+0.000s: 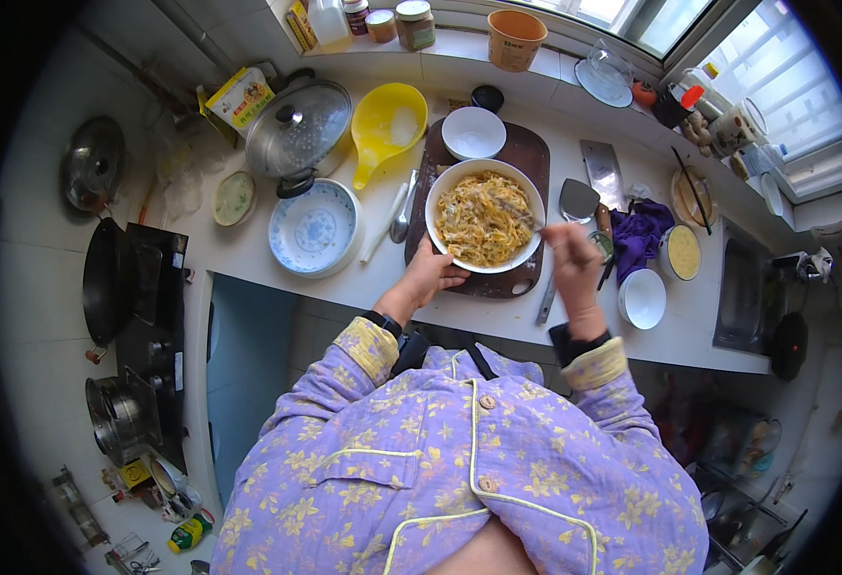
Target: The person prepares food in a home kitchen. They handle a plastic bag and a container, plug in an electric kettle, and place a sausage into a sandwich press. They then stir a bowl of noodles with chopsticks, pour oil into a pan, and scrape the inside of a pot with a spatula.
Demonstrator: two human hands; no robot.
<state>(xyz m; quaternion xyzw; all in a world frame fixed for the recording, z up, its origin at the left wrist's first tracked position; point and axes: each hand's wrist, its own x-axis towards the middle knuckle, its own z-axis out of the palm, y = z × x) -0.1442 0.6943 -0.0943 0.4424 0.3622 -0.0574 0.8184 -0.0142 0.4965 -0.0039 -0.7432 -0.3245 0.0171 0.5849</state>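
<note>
A large white bowl (493, 269) holds shredded, yellow-brown food (482, 219) with whitish flecks. It rests on a dark brown cutting board (480, 286). My left hand (431, 272) steadies the bowl at its lower left, thumb by the rim and fingers under the side. On the right, my right hand (573, 259) is closed around a thin utensil (518, 210) whose far end is in the food. Motion blur hides what kind of utensil it is. Behind the large bowl, a smaller white bowl (473, 132) stands on the same board.
Left of the board are a yellow strainer-like scoop (386, 122), a lidded pan (298, 126), a blue-patterned bowl (315, 228) and a metal spoon (400, 224). To the right lie a spatula (577, 201), a cleaver (605, 172), a purple cloth (636, 230) and a white bowl (642, 298), before the sink (741, 287).
</note>
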